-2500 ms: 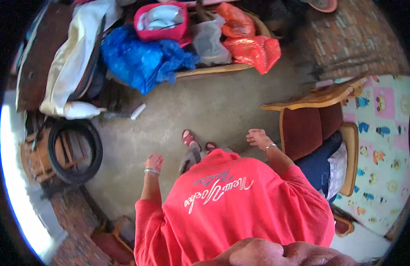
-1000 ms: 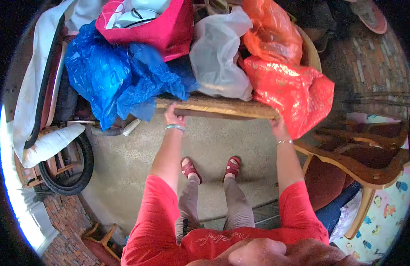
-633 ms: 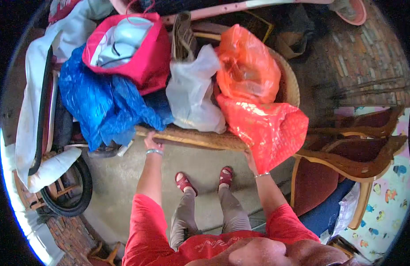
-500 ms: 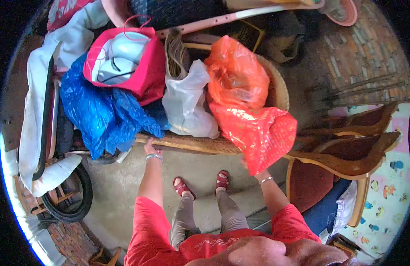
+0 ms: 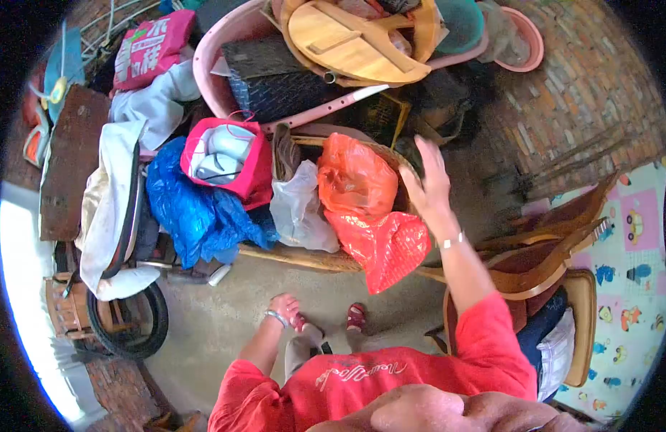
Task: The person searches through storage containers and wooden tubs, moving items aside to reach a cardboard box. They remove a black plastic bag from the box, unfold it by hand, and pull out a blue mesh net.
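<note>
My right hand (image 5: 430, 183) is raised with its fingers spread, beside the right end of the wooden-edged seat (image 5: 304, 258) and the orange plastic bag (image 5: 356, 176). Nothing is in it. Low over the floor, my left hand (image 5: 283, 305) hangs in front of the seat's edge, fingers apart and holding nothing. On the seat lie a blue plastic bag (image 5: 192, 205), a pink bag (image 5: 257, 169) with white things inside, a whitish bag (image 5: 300, 212) and a shiny red bag (image 5: 387, 245).
Wooden chairs (image 5: 524, 266) stand at the right beside a patterned cloth (image 5: 628, 288). At the left are a black tyre (image 5: 160, 317) and a white cloth (image 5: 106, 209). A pink tub (image 5: 210, 61) and a round wooden board (image 5: 333, 36) lie beyond the seat.
Both my hands have let go of the seat's front edge. My right hand has risen to the right of the bags; my left has drawn back toward my body. More of the background shows.
</note>
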`<state>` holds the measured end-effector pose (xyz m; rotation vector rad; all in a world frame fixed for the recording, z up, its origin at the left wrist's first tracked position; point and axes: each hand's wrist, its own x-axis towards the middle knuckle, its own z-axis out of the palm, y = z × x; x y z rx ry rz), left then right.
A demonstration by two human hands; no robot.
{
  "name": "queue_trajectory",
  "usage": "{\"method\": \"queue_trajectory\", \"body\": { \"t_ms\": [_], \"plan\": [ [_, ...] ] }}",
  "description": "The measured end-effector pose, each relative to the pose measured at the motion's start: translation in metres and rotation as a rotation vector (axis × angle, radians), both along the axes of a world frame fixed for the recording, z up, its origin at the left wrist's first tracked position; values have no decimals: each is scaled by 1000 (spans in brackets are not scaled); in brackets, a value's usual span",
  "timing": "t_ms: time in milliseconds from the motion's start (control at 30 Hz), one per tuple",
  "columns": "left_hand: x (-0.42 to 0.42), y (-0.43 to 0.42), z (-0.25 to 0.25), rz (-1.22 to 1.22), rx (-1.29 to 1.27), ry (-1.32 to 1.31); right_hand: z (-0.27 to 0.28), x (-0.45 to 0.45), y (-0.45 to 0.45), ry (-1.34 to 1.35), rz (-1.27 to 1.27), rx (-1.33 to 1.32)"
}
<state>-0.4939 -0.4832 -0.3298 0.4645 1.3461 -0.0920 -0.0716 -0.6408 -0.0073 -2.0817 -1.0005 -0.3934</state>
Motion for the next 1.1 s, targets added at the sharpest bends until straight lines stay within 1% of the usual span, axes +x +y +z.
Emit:
{"method": "queue_trajectory", "body": {
  "t_ms": [33, 67, 100, 133, 233, 267, 300, 367, 400, 433, 500, 600, 633, 700, 767, 800, 833, 867, 900, 933, 1000, 1033, 1100],
  "plan": [
    [-26, -2, -22, -10, -60, -19, 16, 14, 26, -142, 79, -7],
    [-48, 1, -55, 58, -257, -344, 33, 24, 51, -206, 80, -76],
    [-27, -10, -16, 126, -139, -132, 45, 33, 74, -269, 78, -148],
    [2, -22, 41, 178, -19, 83, 51, 45, 96, -313, 70, -193],
    [17, -23, 26, 288, -101, 81, 57, 74, 153, -420, 55, -337],
    [23, -15, 16, 298, -110, 82, 50, 86, 169, -474, -4, -369],
    [31, -9, 4, 240, -111, -2, 40, 98, 185, -528, -49, -405],
    [40, -15, -23, 154, -130, -158, 46, 106, 205, -483, -68, -495],
    [49, -14, -30, 101, -128, -243, 45, 107, 209, -560, -105, -464],
    [56, -16, -32, 119, -148, -232, 41, 112, 211, -575, -119, -462],
    [80, -12, -36, 239, -121, -135, 42, 124, 214, -585, -84, -440],
    [108, -10, 7, 243, -77, -47, 48, 137, 227, -665, -79, -450],
    [109, -15, -4, 278, -90, -24, 60, 132, 232, -617, -31, -462],
    [110, -29, -32, 330, -92, 5, 68, 127, 238, -648, -17, -476],
    [112, -44, -40, 348, -66, 60, 69, 131, 240, -704, 6, -412],
    [119, -50, -45, 345, -35, 101, 72, 131, 240, -696, -2, -430],
    [124, -56, -39, 370, -41, 112, 86, 117, 241, -692, 26, -427],
    [129, -62, -24, 442, -17, 94, 105, 95, 240, -600, -57, -582],
    [134, -69, -17, 525, 11, 78, 110, 80, 243, -512, -130, -730],
    [138, -75, -24, 565, 9, 93, 100, 92, 248, -513, -86, -725],
    [152, -88, -36, 487, 34, 19, 84, 148, 255, -764, 78, -481],
    [158, -89, -33, 517, 25, 37, 79, 155, 259, -757, 115, -481],
    [167, -91, -29, 448, 79, 170, 84, 158, 258, -733, 64, -578]
  ]
}}
